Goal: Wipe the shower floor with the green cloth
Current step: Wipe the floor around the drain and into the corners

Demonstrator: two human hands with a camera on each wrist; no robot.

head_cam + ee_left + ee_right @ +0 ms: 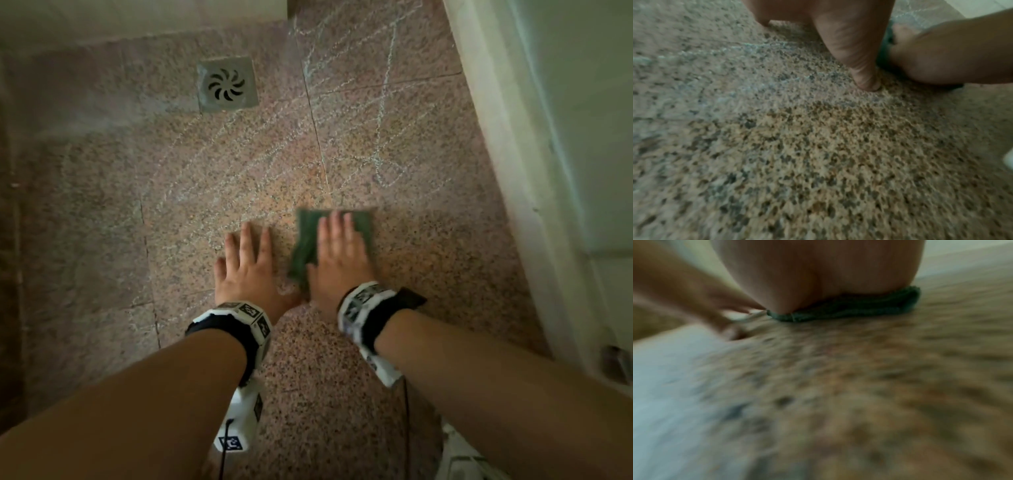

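The green cloth (pixel 303 245) lies flat on the speckled pink granite shower floor (pixel 212 178). My right hand (pixel 337 250) presses down on it with straight fingers, palm covering most of it. In the right wrist view the cloth (pixel 855 308) shows as a folded green edge under the palm. My left hand (pixel 248 260) rests flat on the bare floor just left of the cloth, fingers spread. In the left wrist view its thumb (pixel 857 53) touches the floor (pixel 818 146) beside the right hand (pixel 953 53).
A square metal drain (pixel 226 84) sits in the floor at the far left. White chalky scribble marks (pixel 373 113) cover the tiles ahead of the cloth. A pale raised threshold or wall edge (pixel 520 144) runs along the right side.
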